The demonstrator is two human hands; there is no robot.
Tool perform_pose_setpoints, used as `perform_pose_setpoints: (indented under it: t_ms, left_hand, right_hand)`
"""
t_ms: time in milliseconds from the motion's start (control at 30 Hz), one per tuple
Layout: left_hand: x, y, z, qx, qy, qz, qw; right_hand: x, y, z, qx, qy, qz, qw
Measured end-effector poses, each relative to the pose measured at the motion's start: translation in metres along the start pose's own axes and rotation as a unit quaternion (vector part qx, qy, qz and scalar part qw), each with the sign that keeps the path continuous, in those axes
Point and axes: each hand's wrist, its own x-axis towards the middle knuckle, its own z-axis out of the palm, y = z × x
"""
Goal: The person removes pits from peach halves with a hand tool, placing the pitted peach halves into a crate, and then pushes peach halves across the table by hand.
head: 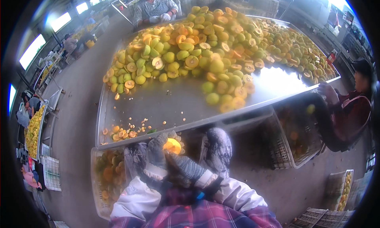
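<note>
My left hand [158, 147], in a grey knit glove, is closed around a yellow-orange halved fruit [172, 146], whose cut side seems to face up. Against the fruit's lower edge is my right hand [184, 165], in a striped grey glove; whether it holds a small tool is hidden. Both hands are over my lap, just below the near rim of a metal-topped table [148, 109]. A large heap of halved green and orange fruit [184, 50] covers the table's far part. Pits and small fruit pieces [127, 133] lie at its near left corner.
Left of my legs stands a plastic crate [96, 180] of fruit pieces, and another crate [282, 145] is under the table's right side. One person [157, 8] sits across the table, another [353, 109] at the right. More crates [341, 189] stand at lower right.
</note>
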Motion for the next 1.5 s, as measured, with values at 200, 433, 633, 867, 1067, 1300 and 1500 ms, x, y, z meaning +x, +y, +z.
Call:
perform_pose_setpoints:
  t_ms: [200, 433, 633, 867, 1067, 1300, 1500]
  left_hand:
    - [-0.026, 0.009, 0.002, -0.008, 0.118, 0.052, 0.992]
    - [-0.058, 0.025, -0.162, -0.03, 0.178, 0.21, 0.961]
    - [-0.174, 0.121, -0.229, 0.825, 0.406, 0.022, 0.393]
    - [0.099, 0.092, 0.013, 0.636, -0.082, 0.528, 0.557]
    - [0.224, -0.008, 0.126, 0.869, -0.126, 0.221, 0.425]
    - [0.218, 0.047, 0.042, 0.377, -0.096, -0.052, 0.92]
    - [0.063, 0.066, -0.004, -0.001, 0.03, 0.039, 0.999]
  right_hand:
    - [-0.012, 0.012, 0.033, -0.307, 0.03, -0.174, 0.935]
    - [-0.019, 0.016, 0.03, -0.018, 0.032, 0.059, 0.998]
    - [-0.024, 0.076, 0.037, -0.266, 0.0, -0.333, 0.904]
    - [-0.02, 0.046, 0.017, -0.074, -0.107, 0.17, 0.977]
    - [-0.002, 0.078, 0.029, -0.039, -0.047, 0.153, 0.986]
    - [0.002, 0.113, 0.03, -0.032, -0.007, 0.14, 0.99]
    - [-0.02, -0.009, -0.005, 0.026, 0.139, -0.003, 0.99]
